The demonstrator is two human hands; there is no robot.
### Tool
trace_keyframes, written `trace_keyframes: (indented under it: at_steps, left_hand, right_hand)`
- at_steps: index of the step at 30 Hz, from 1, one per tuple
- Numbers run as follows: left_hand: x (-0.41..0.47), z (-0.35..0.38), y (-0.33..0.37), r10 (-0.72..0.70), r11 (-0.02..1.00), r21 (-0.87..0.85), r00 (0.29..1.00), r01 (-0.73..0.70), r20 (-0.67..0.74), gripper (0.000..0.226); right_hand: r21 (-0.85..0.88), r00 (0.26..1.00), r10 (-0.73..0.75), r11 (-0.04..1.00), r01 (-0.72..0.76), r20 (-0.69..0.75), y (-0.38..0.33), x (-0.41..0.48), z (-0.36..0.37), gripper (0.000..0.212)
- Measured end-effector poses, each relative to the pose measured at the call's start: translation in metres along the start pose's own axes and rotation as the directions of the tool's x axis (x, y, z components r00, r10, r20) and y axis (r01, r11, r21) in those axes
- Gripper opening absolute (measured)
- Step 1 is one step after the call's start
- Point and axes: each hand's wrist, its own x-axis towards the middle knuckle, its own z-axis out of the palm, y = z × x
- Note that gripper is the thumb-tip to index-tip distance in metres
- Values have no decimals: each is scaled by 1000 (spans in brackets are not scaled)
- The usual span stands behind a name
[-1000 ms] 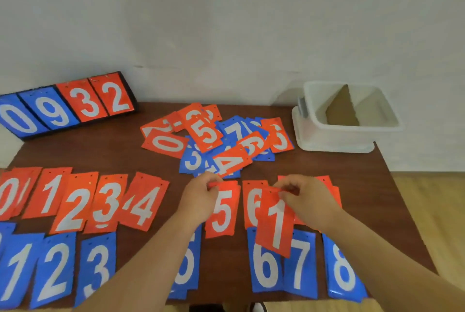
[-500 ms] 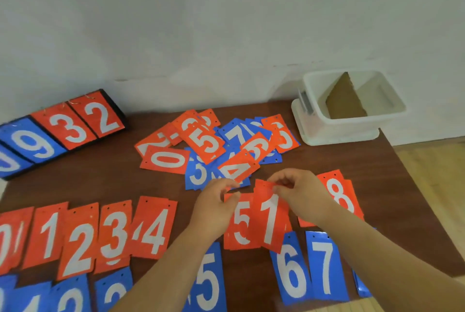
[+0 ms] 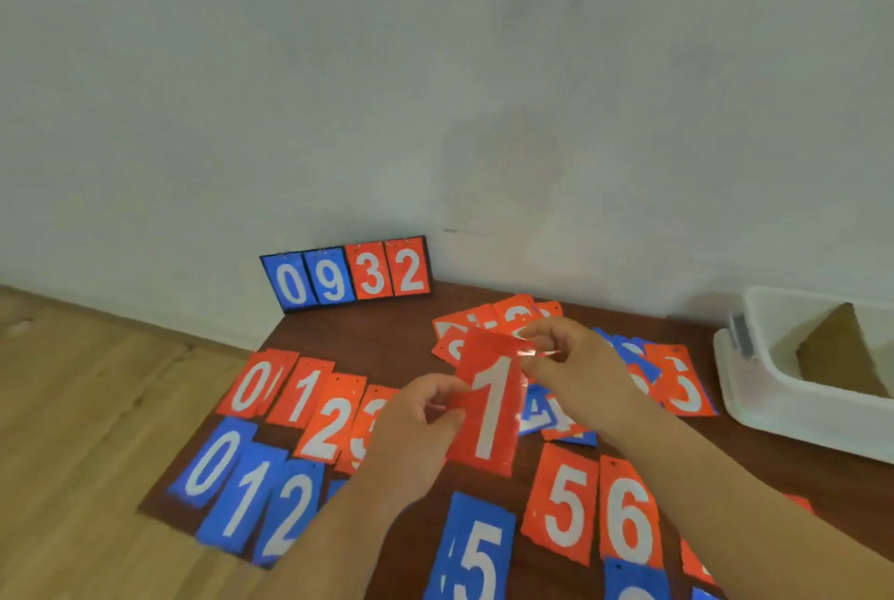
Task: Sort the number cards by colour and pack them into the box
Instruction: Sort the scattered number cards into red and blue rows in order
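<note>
Head: left hand (image 3: 415, 428), right hand (image 3: 578, 369) both pinch one red 1 card (image 3: 489, 415); one box (image 3: 769, 408).

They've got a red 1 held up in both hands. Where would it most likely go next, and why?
Probably carry the held card left and lay it on the red 1 in the red row, between the red 0 and red 2. The left hand and right hand both pinch it above the table, and that row runs in number order.
</note>
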Motion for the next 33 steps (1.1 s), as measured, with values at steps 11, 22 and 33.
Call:
trace_keyframes:
  at_steps: [11,22,33]
  left_hand:
    - [-38,-84,-69,-155,988,-66,942,142,-298,31]
    - [67,-204,-195,-229,947,162,935,279,-271,29]
    - [168,-213,-305,-287,903,324,958,280,-28,32]
  right_hand:
    - [-178,933,-77,973,148,352,-18,1,101,21]
    - [-496,957,79,865,73,279,-13,80,211,36]
    - [-602,926,359,767,-222,116,24,118,267,39]
